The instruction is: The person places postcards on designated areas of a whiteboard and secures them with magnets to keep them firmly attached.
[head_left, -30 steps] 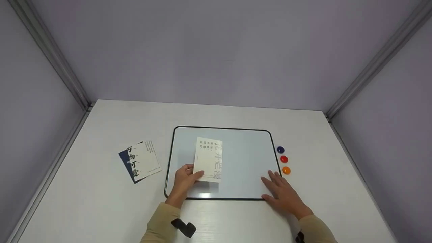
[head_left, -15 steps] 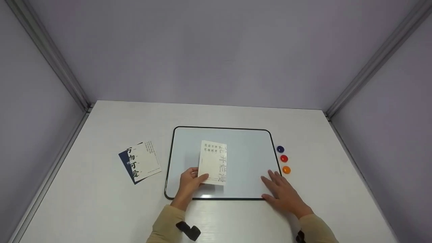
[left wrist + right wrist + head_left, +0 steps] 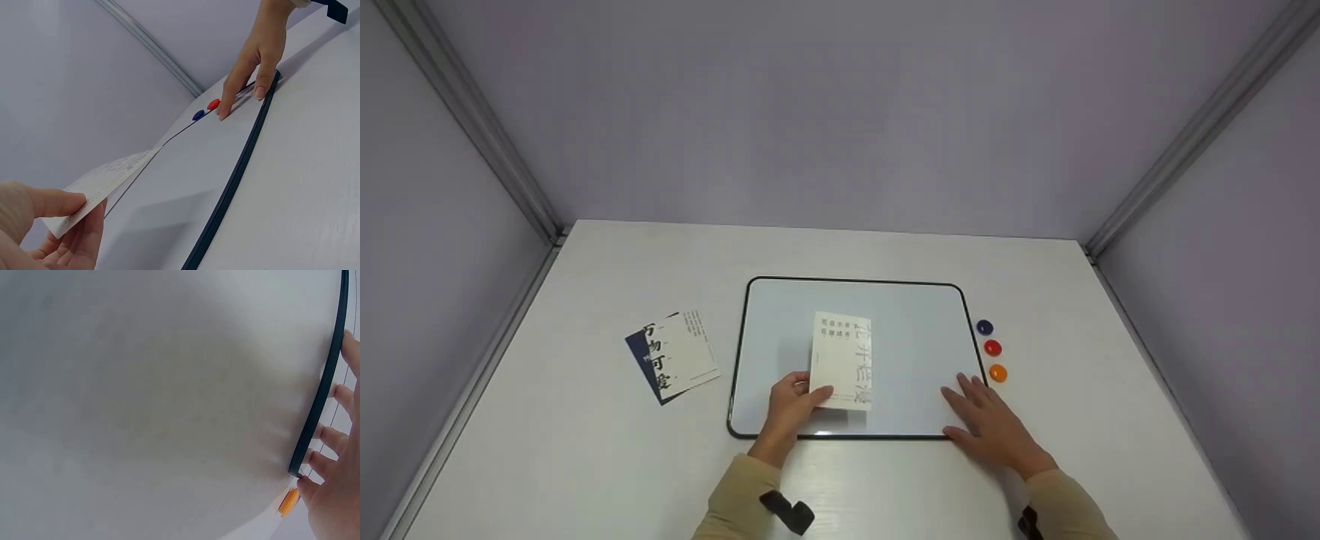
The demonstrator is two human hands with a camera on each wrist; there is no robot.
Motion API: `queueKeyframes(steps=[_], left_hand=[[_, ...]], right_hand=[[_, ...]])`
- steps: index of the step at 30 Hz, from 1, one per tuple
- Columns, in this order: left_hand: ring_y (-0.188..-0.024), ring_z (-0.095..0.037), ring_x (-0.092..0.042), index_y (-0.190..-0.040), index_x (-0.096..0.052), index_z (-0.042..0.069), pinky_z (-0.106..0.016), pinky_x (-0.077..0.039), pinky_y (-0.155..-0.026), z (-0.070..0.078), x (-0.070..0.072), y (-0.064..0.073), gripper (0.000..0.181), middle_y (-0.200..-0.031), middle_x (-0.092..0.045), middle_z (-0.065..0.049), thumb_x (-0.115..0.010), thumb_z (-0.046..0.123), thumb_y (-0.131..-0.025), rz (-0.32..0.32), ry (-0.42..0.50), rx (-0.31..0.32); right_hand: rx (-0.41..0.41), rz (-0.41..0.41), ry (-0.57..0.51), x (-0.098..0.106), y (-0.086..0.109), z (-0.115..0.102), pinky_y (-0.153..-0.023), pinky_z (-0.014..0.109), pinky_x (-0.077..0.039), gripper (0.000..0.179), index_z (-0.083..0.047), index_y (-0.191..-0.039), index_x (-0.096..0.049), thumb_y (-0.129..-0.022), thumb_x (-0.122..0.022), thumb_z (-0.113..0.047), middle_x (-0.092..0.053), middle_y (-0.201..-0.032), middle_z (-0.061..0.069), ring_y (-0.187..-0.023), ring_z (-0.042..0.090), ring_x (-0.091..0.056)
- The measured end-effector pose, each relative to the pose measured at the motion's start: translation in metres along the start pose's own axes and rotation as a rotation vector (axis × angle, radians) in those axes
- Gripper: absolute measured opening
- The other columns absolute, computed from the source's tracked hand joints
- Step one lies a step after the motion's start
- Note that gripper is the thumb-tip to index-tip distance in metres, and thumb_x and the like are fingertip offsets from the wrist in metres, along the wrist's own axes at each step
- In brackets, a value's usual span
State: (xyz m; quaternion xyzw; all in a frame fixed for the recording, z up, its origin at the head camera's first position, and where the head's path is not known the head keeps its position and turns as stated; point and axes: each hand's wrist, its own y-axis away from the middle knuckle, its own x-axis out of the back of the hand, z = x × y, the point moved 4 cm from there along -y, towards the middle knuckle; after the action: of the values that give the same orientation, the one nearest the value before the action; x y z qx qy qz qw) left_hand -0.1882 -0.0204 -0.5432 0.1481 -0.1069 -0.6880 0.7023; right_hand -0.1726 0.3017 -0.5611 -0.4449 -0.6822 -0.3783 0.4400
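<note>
My left hand pinches a cream printed card by its lower left corner, thumb on top and fingers beneath. In the left wrist view the card is raised above the whiteboard, its shadow falling on the surface. The whiteboard lies flat, edged with a thin black frame. At its near right corner my right hand rests with fingers spread; the right wrist view has the fingertips right at the black frame.
Left of the board, a cream card overlaps a dark blue card on the white table. Along the board's right side sit a blue magnet, a red magnet and an orange magnet. Grey walls enclose the table.
My left hand has carried the card a short way to the right over the whiteboard and slightly nearer me. The right hand stays in place at the board's corner.
</note>
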Motion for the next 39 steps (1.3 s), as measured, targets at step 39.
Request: queueKeyframes(steps=[39], left_hand=[[-0.085,-0.01,-0.066,-0.122,-0.051,-0.012,-0.022,-0.056,-0.073,-0.006,-0.012,0.003,0.043,-0.115,-0.068,-0.027,-0.067,0.006,-0.086,-0.021,-0.036,-0.028]], right_hand=[[-0.026,-0.008,0.0,0.001,-0.001,0.0,-0.118,0.061,-0.024,0.065,-0.028,-0.148,-0.038,-0.091,-0.058,-0.052,-0.026,-0.162,0.006,-0.151,0.036,-0.02]])
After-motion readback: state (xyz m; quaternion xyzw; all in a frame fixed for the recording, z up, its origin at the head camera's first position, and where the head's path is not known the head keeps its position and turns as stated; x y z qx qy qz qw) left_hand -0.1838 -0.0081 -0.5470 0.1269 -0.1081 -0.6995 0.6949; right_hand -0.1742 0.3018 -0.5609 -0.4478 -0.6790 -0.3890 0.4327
